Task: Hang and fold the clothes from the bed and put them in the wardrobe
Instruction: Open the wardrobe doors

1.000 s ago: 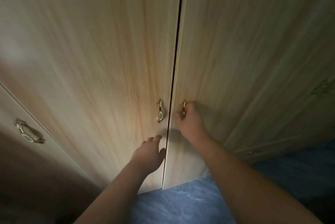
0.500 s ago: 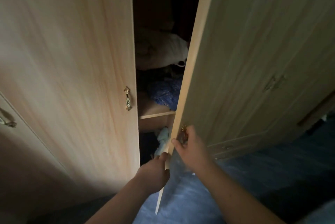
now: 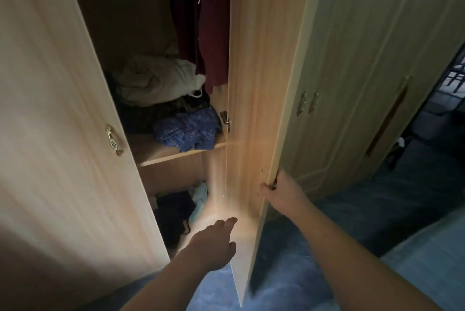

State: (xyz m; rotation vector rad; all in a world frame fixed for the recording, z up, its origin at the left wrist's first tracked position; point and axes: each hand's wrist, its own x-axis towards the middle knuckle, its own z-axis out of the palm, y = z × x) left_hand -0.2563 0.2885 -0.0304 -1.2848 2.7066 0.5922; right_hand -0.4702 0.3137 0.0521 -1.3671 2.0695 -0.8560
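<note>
The light wood wardrobe stands in front of me with its right door (image 3: 254, 84) swung wide open. My right hand (image 3: 281, 191) grips that door's outer edge, thumb on the inner face. My left hand (image 3: 214, 242) reaches toward the door's inner face low down, fingers loosely extended, holding nothing. Inside, a shelf (image 3: 163, 154) carries a crumpled white garment (image 3: 156, 79) and a blue patterned cloth (image 3: 188, 132). Dark red clothes (image 3: 214, 21) hang above. Dark and pale blue items (image 3: 181, 207) lie in the bottom compartment.
The left door (image 3: 50, 109) with a brass handle (image 3: 113, 140) stays shut on my left. More wardrobe doors (image 3: 352, 84) stand to the right. Blue carpet (image 3: 289, 273) covers the floor, and a dark doorway (image 3: 442, 99) opens at far right.
The right door has swung from shut to wide open. My right hand moved from the handle to the door's edge. My left hand let go of the edge and now reaches forward.
</note>
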